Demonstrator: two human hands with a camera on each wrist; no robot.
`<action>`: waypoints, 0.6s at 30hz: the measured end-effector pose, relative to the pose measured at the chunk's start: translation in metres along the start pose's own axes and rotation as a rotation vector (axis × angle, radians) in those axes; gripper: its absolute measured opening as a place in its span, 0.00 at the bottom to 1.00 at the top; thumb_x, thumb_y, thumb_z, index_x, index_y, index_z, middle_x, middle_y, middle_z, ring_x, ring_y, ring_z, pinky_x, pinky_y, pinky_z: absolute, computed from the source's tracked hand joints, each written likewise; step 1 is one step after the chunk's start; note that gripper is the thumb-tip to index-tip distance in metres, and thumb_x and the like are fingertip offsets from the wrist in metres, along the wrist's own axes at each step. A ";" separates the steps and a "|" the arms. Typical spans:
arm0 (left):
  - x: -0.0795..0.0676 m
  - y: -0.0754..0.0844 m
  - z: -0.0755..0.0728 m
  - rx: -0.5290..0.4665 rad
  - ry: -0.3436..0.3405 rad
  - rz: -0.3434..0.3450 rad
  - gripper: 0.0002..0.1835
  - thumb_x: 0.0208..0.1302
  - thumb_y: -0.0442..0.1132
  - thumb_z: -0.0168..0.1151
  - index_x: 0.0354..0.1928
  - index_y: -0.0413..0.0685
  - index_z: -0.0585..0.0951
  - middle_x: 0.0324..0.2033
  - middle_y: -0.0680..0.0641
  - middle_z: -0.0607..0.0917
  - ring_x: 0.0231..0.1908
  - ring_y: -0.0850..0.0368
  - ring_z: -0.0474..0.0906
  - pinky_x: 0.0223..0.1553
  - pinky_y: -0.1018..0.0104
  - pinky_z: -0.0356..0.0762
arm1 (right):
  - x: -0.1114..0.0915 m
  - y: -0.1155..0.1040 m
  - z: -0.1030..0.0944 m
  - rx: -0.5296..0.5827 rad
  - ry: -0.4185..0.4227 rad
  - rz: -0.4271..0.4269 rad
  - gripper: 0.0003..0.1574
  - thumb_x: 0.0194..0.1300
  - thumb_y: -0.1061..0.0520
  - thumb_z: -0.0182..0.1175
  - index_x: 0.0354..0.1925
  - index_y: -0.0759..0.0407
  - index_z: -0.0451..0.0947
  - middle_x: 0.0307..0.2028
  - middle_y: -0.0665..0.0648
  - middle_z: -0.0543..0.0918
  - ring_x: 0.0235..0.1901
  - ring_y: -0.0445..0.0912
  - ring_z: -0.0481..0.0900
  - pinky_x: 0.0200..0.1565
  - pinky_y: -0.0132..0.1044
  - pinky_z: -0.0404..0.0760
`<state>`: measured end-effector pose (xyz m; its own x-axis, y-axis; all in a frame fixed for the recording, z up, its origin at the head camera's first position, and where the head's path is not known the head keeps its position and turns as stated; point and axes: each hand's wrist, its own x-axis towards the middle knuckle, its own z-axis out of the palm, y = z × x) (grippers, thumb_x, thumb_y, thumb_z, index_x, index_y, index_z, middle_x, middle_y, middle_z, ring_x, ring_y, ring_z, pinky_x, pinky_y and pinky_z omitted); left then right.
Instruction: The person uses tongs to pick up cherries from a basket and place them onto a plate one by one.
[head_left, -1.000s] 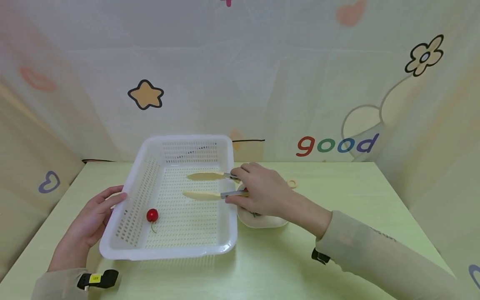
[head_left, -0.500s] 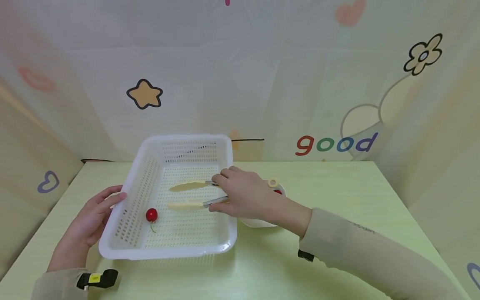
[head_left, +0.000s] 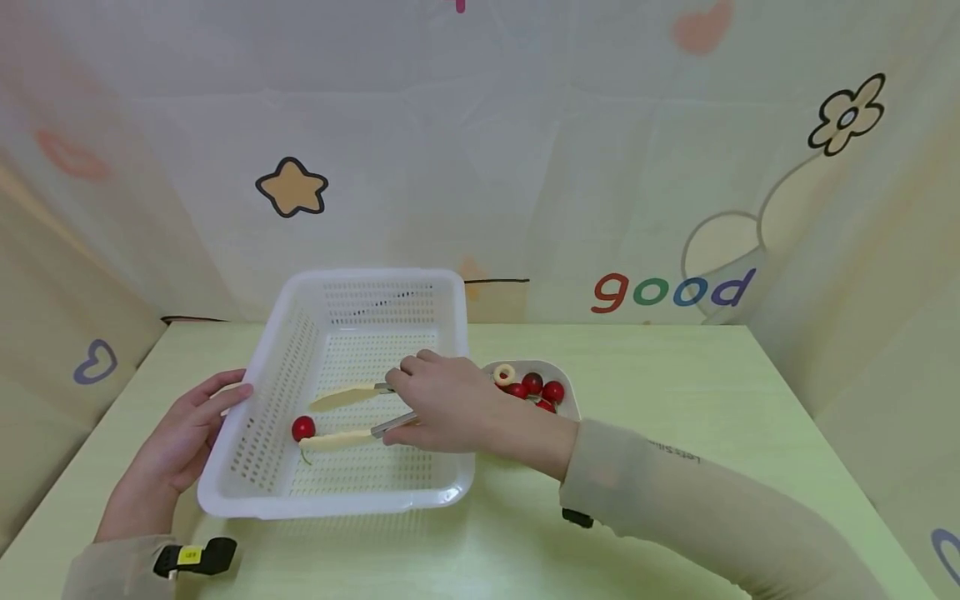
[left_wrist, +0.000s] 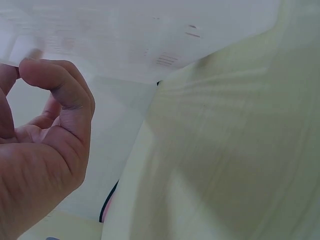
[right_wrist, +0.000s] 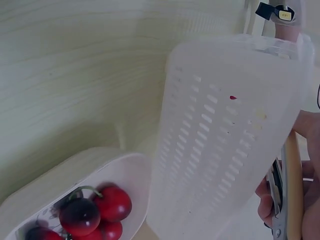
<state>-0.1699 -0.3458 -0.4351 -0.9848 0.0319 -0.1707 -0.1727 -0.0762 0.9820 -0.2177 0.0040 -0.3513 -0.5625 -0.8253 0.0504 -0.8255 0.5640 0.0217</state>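
In the head view, a white perforated plastic basket (head_left: 337,507) stands on the table, tilted up at its far side or simply seen at a slant; I cannot tell which. One red cherry (head_left: 303,428) with a green stem lies in its left part. My left hand (head_left: 180,437) pinches the basket's left rim. Over the basket's right side, my right hand (head_left: 450,407) grips tongs (head_left: 341,440) with metal arms and cream tips. These tips are spread apart, and the nearer one is right beside the cherry; whether they touch is unclear.
Right of the basket sits a small white bowl (head_left: 573,408) with several cherries (head_left: 532,383), partly behind my right forearm. A cream-coloured ring (head_left: 505,374) shows at the bowl's far left. A printed curtain (head_left: 480,167) hangs behind the table (head_left: 675,467).
My right hand has carried the tongs leftward and nearer, from above the bowl into the basket beside the cherry. The left hand and the basket have stayed in place.
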 end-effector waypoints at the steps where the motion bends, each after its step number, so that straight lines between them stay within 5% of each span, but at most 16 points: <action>1: 0.000 0.000 0.000 0.001 0.002 -0.003 0.11 0.80 0.45 0.54 0.60 0.64 0.70 0.45 0.58 0.86 0.41 0.54 0.88 0.39 0.50 0.87 | 0.001 -0.002 0.001 -0.004 -0.002 0.000 0.37 0.65 0.28 0.65 0.57 0.54 0.79 0.43 0.47 0.81 0.46 0.43 0.76 0.33 0.32 0.80; 18: 0.000 0.000 -0.001 0.003 0.013 -0.028 0.12 0.80 0.46 0.54 0.60 0.65 0.70 0.46 0.58 0.85 0.42 0.55 0.87 0.41 0.51 0.87 | 0.018 -0.017 0.011 -0.102 -0.050 -0.007 0.39 0.66 0.27 0.63 0.58 0.54 0.79 0.47 0.49 0.83 0.44 0.43 0.79 0.32 0.29 0.82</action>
<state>-0.1702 -0.3466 -0.4354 -0.9798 0.0207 -0.1987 -0.1997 -0.0723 0.9772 -0.2143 -0.0209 -0.3615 -0.5607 -0.8280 -0.0003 -0.8217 0.5563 0.1237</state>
